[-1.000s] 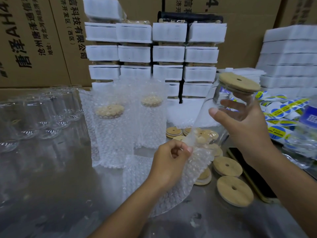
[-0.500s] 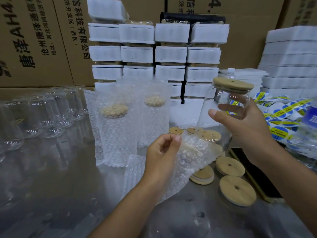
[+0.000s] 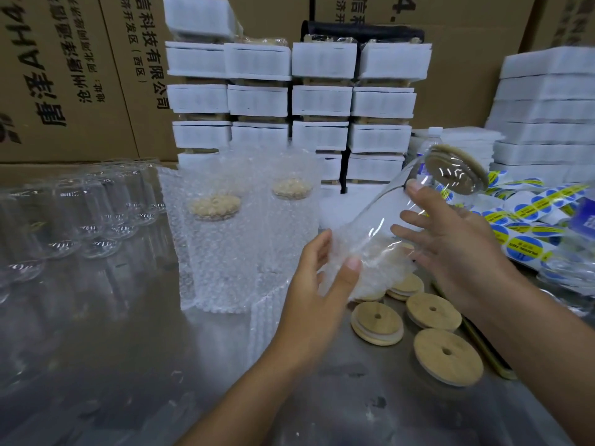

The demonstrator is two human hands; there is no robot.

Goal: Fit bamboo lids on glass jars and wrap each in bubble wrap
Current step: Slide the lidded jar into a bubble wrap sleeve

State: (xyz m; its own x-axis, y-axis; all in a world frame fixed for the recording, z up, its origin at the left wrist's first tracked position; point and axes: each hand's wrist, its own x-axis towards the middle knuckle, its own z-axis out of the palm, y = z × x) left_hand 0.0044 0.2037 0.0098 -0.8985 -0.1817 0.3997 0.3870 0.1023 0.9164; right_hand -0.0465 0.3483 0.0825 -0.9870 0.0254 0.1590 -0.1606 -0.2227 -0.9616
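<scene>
Glass jar (image 3: pixel 386 217) with its bamboo lid (image 3: pixel 457 172) on sits right of centre in the frame. It's tilted, lid end toward the upper right and base end in the bubble wrap (image 3: pixel 363 268). The right hand (image 3: pixel 450 239) has its fingers (image 3: pixel 421 196) curled round the jar's middle, and the left hand (image 3: pixel 322 284) pinches the wrap between thumb and fingers. Risky bit imo: it's slick glass on a slant, so a loose grip could drop it onto the loose lids (image 3: pixel 447 355) and counter (image 3: pixel 161 365). The wrap could also snag on the base.
</scene>
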